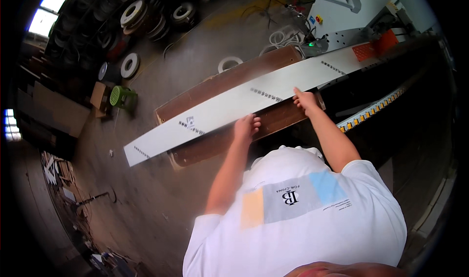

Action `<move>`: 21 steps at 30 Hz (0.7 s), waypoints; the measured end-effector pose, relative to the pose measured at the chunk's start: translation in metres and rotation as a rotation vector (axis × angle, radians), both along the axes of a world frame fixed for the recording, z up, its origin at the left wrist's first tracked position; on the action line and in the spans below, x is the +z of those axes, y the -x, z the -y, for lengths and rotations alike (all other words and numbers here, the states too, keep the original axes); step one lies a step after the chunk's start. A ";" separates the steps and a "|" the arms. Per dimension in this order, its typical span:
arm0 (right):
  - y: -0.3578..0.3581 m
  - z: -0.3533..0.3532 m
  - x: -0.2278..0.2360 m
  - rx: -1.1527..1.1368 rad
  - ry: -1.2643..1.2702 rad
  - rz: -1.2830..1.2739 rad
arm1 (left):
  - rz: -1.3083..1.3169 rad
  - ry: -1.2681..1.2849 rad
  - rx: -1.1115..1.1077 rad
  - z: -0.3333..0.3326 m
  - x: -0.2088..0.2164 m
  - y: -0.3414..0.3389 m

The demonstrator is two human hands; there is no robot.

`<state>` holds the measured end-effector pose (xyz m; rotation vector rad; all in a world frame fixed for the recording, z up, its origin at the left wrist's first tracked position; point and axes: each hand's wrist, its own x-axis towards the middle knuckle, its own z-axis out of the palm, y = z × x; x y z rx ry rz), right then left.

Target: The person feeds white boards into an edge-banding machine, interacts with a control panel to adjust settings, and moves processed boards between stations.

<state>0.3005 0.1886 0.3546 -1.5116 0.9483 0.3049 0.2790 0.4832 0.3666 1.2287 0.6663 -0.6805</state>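
A long white panel [220, 110] with dark printed marks lies slantwise in front of me, over a brown wooden support [210, 147]. My left hand [247, 127] is closed, its fingers curled at the near edge of the panel around the middle. Farther right, my right hand [305, 101] has its thumb side against the same edge, with the other fingers bent just below it. The panel's right end reaches up to an orange perforated guard [370, 49] on a machine.
A pale machine [337, 13] with a green light stands at the far right. A curved yellow-and-white roller strip [376, 107] runs at my right. A green stool [123, 97] and cardboard box [100, 99] stand on the left floor; rolls of edging [134, 15] fill racks behind.
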 end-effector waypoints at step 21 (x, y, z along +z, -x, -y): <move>0.003 -0.054 -0.008 -0.014 -0.102 -0.101 | 0.069 -0.030 0.298 -0.126 0.003 0.017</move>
